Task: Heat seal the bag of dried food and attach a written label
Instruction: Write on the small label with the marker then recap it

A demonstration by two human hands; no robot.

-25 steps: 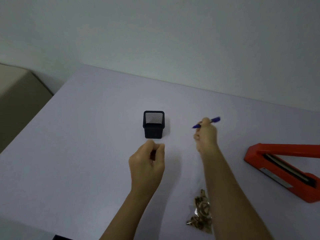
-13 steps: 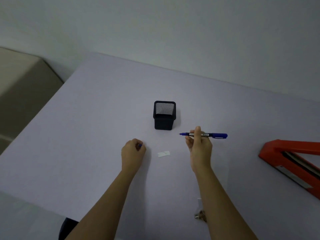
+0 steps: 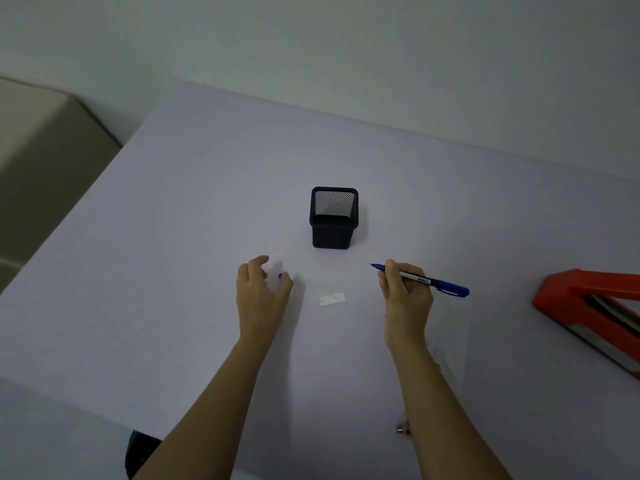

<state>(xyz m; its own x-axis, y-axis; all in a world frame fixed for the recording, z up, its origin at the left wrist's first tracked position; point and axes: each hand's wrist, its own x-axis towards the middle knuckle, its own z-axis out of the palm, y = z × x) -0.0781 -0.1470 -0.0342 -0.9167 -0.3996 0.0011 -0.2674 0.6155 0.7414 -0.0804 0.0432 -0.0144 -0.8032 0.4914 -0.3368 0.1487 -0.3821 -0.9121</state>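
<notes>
- Bottom of frame, right of centre: the bag of dried food (image 3: 401, 426) lies on the bench (image 3: 173, 271), almost wholly hidden behind the right forearm; only a sliver shows. Whether it is sealed cannot be told.
- Centre left: the left hand (image 3: 259, 296) hovers just over the bench, fingers (image 3: 258, 261) loosely curled and part open. A small blue piece, judged to be the pen cap (image 3: 280, 276), sits at the thumb; whether it is gripped or merely touching cannot be told.
- Centre: a small white label (image 3: 331, 298) lies flat between the two hands, touched by neither, placed where it can be written on.
- Centre right: the right hand (image 3: 405, 292) is closed around a blue pen (image 3: 426, 280) in a writing grip, bare tip pointing towards the upper left, near the label.
- Right edge: the orange heat sealer (image 3: 588, 306) sits with its arm raised, well apart from the bag.
- Above centre: a black mesh pen holder (image 3: 332, 220) stands upright, apparently empty.
</notes>
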